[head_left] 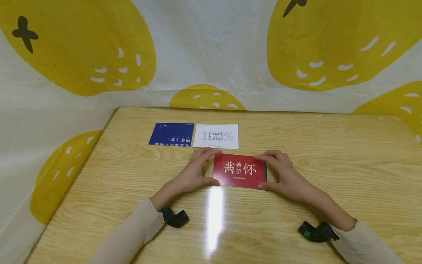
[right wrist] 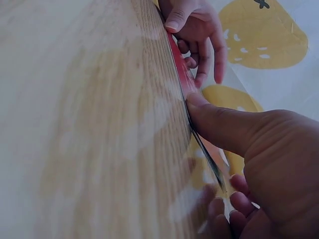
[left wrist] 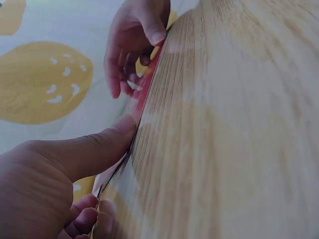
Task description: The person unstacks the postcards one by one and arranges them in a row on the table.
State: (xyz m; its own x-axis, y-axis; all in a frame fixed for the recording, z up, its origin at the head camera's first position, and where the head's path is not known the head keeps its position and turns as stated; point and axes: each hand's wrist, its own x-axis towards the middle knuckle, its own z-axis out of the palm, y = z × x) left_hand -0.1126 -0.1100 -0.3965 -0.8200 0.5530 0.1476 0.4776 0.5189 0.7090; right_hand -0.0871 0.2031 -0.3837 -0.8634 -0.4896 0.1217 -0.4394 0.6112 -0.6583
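Observation:
In the head view a red card (head_left: 239, 171) with white Chinese characters lies level between the two hands, low at the tabletop. My left hand (head_left: 189, 174) holds its left end, thumb at the near corner and fingers at the far one. At the opposite end my right hand (head_left: 291, 179) grips it the same way. A dark green strip (head_left: 265, 171) shows along the card's right edge; whether it is a second card beneath, I cannot tell. Both wrist views show the thumbs on the card's near edge, close to the wood.
Behind the red card, a white "Good Luck" card (head_left: 215, 141) lies beside a dark blue card (head_left: 172, 134), with a narrow gap between them. The wooden table (head_left: 346, 146) meets a white cloth (head_left: 211, 47) with yellow fruit print at its back. Black wrist mounts (head_left: 174, 217) hang by the sleeves.

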